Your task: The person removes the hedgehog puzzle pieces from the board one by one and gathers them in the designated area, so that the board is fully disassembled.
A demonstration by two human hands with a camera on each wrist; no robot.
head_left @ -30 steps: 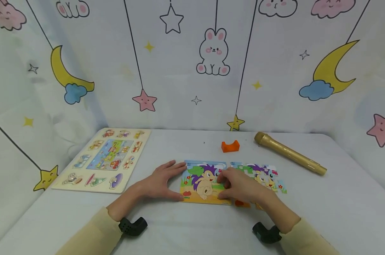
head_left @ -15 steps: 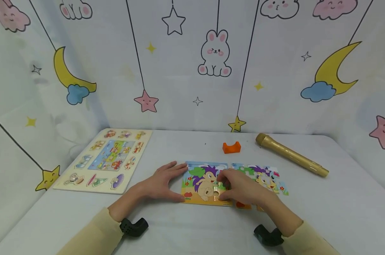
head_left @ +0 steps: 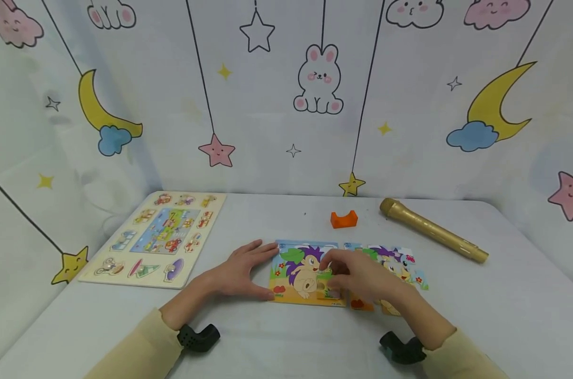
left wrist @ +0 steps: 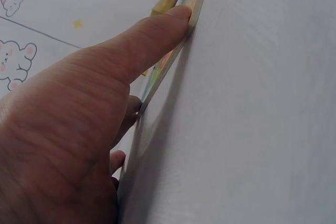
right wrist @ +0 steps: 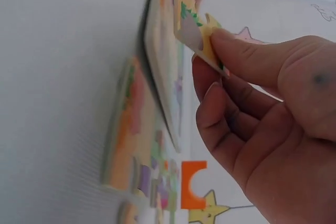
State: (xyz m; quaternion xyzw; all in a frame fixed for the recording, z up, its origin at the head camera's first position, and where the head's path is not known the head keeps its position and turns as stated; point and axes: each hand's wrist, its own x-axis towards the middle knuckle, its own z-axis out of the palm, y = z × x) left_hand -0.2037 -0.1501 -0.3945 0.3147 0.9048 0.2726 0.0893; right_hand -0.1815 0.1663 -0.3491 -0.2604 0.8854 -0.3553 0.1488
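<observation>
A jigsaw board (head_left: 298, 299) with a purple-haired hedgehog picture lies flat on the table before me. Along its left edge rests my left hand (head_left: 234, 271), fingers spread; in the left wrist view the thumb (left wrist: 165, 30) presses on the board's rim. Over the board's right part, my right hand (head_left: 364, 273) pinches a puzzle piece between thumb and fingers. The right wrist view shows this puzzle piece (right wrist: 190, 31), yellow, green and grey, tilted and raised off the board. My right hand partly hides the board's right side.
Several hedgehog puzzle pieces (head_left: 404, 271) lie right of the board. An orange block with a curved notch (head_left: 344, 219) and a gold microphone (head_left: 433, 230) are behind. At the left lies a large wooden peg puzzle (head_left: 125, 271). A patterned cloth backdrop (head_left: 267, 105) rises behind the table.
My right hand has pulled slightly back and lifted a piece, which now shows tilted in its fingers above the board's lower right. The left hand stays at the board's left edge.
</observation>
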